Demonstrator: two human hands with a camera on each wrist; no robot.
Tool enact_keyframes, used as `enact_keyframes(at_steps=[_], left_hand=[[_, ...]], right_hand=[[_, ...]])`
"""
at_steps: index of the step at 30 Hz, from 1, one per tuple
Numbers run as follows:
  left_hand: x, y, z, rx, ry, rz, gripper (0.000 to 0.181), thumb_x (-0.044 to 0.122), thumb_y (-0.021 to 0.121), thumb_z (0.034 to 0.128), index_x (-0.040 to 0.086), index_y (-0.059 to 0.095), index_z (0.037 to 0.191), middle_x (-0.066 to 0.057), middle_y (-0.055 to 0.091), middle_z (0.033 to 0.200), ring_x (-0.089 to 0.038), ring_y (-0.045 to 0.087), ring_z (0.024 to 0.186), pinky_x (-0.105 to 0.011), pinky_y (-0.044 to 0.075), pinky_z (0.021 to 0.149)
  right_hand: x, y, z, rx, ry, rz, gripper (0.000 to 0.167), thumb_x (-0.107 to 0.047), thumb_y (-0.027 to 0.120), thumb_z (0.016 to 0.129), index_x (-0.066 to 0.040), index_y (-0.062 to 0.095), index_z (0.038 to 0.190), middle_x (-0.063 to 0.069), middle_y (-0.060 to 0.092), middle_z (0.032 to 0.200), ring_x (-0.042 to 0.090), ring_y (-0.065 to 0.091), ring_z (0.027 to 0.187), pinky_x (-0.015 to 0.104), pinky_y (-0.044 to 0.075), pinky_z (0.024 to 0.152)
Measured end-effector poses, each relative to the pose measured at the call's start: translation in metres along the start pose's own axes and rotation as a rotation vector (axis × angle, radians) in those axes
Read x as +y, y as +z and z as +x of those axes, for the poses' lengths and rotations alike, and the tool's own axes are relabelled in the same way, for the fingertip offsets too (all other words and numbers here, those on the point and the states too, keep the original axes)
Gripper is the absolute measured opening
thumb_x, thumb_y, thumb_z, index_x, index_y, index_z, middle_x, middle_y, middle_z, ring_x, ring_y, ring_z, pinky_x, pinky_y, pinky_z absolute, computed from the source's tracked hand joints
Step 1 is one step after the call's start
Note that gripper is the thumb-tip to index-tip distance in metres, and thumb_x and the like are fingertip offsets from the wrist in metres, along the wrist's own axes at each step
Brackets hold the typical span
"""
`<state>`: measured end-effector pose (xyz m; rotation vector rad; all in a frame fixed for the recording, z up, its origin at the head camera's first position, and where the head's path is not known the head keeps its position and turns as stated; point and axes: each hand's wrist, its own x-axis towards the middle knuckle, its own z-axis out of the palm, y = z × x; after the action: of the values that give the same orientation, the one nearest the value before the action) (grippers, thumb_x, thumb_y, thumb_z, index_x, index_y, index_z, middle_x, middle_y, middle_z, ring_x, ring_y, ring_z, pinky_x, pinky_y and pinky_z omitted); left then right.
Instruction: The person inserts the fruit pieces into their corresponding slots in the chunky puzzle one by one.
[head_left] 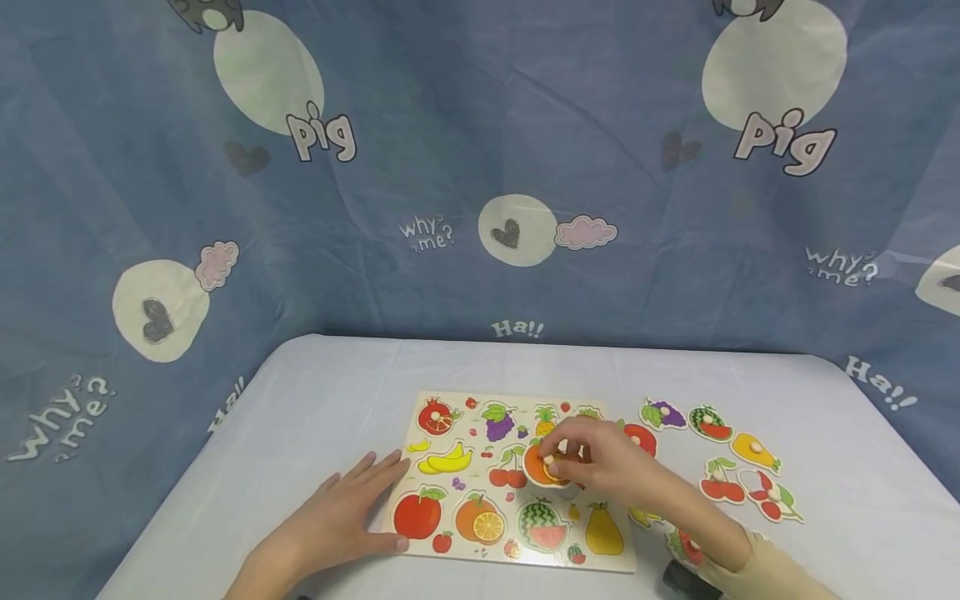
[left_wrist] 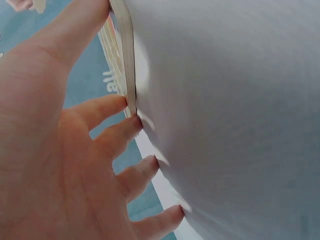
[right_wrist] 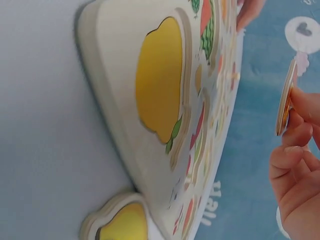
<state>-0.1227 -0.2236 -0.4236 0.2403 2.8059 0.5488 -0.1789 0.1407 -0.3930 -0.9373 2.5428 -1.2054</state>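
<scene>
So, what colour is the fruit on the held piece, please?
Orange; the held piece shows best in the head view.

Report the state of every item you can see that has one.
Board: flat on the table
Left hand: fingers spread, touching the board
Right hand: pinching the orange piece
Orange piece: held above the board
Pear slot: empty
Orange slot: empty
Grape piece: loose on table
Watermelon piece: loose on table
Pear piece: loose on table
</scene>
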Motion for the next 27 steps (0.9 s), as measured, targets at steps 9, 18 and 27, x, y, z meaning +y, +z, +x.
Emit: enact_keyframes(at_steps=[9, 18, 27], left_hand=[[0.001, 0.000, 0.000, -0.005, -0.010, 0.005, 0.095, 0.055, 0.085, 0.0652, 0.022, 0.048, 0.147, 0.000, 0.042, 0.152, -0.033, 0.028, 0.144, -0.070, 0.020, 0.108], [0.002, -0.001, 0.000, 0.006, 0.000, 0.001, 0.095, 0.055, 0.085, 0.0654, 0.022, 0.049, 0.146, 0.000, 0.042, 0.152, -0.033, 0.028, 0.144, -0.070, 0.019, 0.108], [0.003, -0.001, -0.001, 0.003, -0.001, -0.002, 0.095, 0.057, 0.084, 0.0656, 0.022, 0.049, 0.147, 0.001, 0.042, 0.152, -0.033, 0.028, 0.144, -0.069, 0.019, 0.109]], right_hand=[[-0.009, 0.006, 0.007, -0.039, -0.052, 0.011, 0.016, -0.016, 0.073, 0.091, -0.028, 0.071, 0.102, -0.011, 0.066, 0.093, 0.011, 0.056, 0.072, 0.026, 0.050, 0.060], [-0.017, 0.016, 0.014, -0.080, -0.028, 0.031, 0.015, -0.019, 0.074, 0.090, -0.030, 0.071, 0.100, -0.011, 0.065, 0.085, 0.010, 0.055, 0.070, 0.026, 0.049, 0.059], [-0.020, 0.027, 0.018, -0.168, -0.011, 0.026, 0.016, -0.018, 0.074, 0.090, -0.031, 0.072, 0.099, -0.015, 0.065, 0.091, 0.008, 0.053, 0.072, 0.025, 0.049, 0.062]])
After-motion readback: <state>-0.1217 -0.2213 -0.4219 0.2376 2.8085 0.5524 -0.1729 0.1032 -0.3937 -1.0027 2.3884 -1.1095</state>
